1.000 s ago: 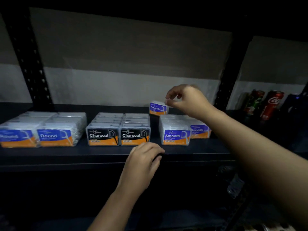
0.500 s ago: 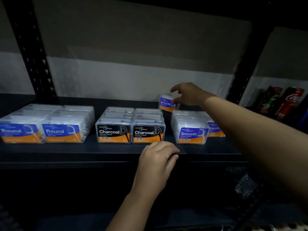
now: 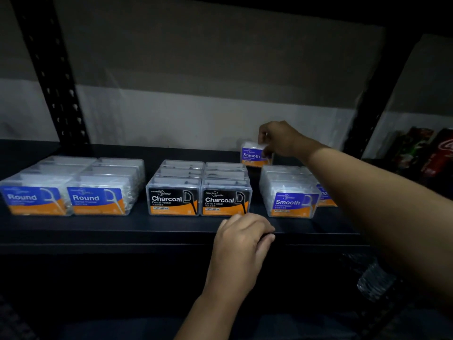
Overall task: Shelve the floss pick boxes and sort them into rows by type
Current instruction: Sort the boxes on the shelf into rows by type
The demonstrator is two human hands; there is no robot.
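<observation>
Clear floss pick boxes stand in groups on a dark shelf (image 3: pixel 98 229). Blue Round boxes (image 3: pixel 95 200) are at the left, black Charcoal boxes (image 3: pixel 198 200) in the middle, purple Smooth boxes (image 3: pixel 291 202) at the right. My right hand (image 3: pixel 279 141) reaches to the back of the shelf and grips a single Smooth box (image 3: pixel 252 155) that sits behind the Smooth group, near the wall. My left hand (image 3: pixel 242 239) rests curled on the shelf's front edge, below the Charcoal boxes, with nothing in it.
Black perforated uprights (image 3: pixel 51 77) frame the shelf at left and right. Red drink cans (image 3: pixel 438 153) stand in the neighbouring bay at the far right. A crumpled clear plastic wrap (image 3: pixel 372 278) lies on the level below.
My right hand has carried the single Smooth box down and back, from above the Smooth group to the rear of the shelf. My left hand has stayed on the shelf edge.
</observation>
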